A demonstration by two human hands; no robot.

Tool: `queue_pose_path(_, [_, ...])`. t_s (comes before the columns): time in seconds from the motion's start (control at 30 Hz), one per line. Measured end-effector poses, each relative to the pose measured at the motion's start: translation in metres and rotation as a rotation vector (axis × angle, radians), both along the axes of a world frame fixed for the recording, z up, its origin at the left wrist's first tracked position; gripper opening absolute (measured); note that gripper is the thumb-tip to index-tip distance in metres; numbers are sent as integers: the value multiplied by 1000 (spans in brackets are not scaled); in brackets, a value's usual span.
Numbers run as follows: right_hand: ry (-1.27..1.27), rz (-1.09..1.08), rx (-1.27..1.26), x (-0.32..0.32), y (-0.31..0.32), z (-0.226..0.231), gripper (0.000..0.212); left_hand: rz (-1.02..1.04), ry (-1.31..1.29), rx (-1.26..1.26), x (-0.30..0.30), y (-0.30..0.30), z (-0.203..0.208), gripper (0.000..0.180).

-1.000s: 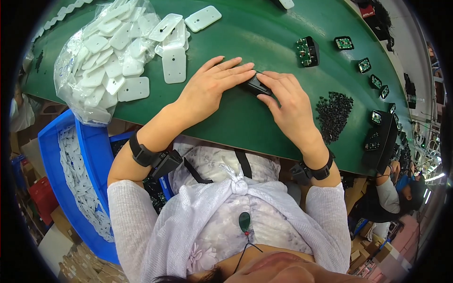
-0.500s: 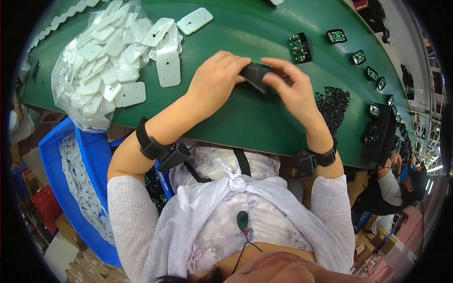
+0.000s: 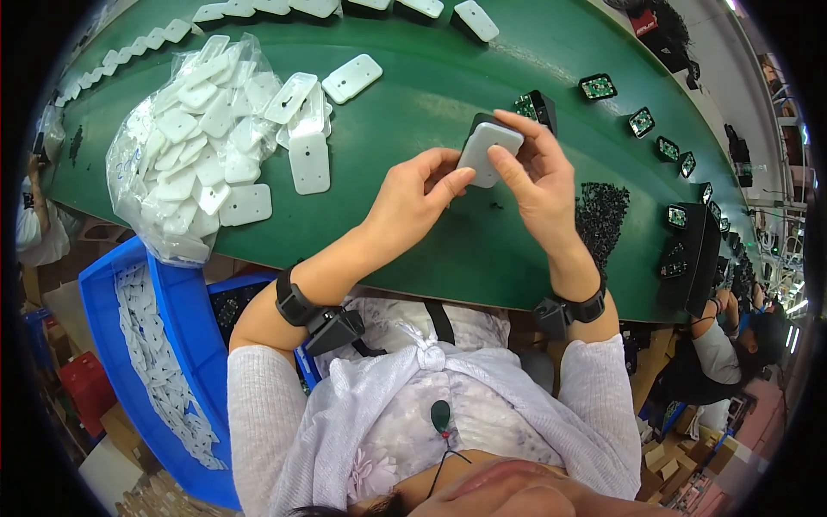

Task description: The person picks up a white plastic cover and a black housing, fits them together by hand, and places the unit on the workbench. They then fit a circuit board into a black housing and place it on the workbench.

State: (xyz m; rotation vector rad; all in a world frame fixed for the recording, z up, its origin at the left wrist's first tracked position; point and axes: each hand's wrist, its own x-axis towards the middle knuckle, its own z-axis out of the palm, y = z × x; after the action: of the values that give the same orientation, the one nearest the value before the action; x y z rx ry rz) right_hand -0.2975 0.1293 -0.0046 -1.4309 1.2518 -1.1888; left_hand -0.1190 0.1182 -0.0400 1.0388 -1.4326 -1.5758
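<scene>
Between my two hands is a black plastic case with a white cover plate (image 3: 488,155), its white face turned up toward me. My left hand (image 3: 415,191) pinches its lower left edge between thumb and fingers. My right hand (image 3: 538,168) grips the right side, with the thumb pressed on the white face and the fingers behind. Just beyond the right hand stands an open black case with a green circuit board (image 3: 526,106). A pile of tiny black parts (image 3: 600,215) lies to the right of that hand. A few dark specks (image 3: 496,206) sit below the held case.
A clear bag of white cover plates (image 3: 185,146) lies on the green table (image 3: 405,250) at left, with loose plates (image 3: 310,164) beside it. Rows of white-topped cases (image 3: 475,21) and open cases (image 3: 641,122) line the far side. A blue bin (image 3: 164,293) stands lower left.
The held case has turned from its black side to its white face. My right thumb has come onto that face. The view has shifted, bringing in more of the table's far side.
</scene>
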Motion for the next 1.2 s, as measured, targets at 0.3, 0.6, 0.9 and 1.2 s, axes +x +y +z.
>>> queue_pose_path(0.3, [616,-40,-206,-76,-146,27,37,174,-386,-645,34,6,-1,33])
queue_pose_path(0.6, [553,156,208,-113,-237,-24,41,550,-1074,-860,97,6,-3,49])
queue_pose_path(0.9, [820,27,-62,-128,-236,-26,45,527,-1158,-769,100,8,-15,67])
queue_pose_path(1.2, [1075,-17,117,-83,-102,25,46,366,-866,-777,84,32,-1,65])
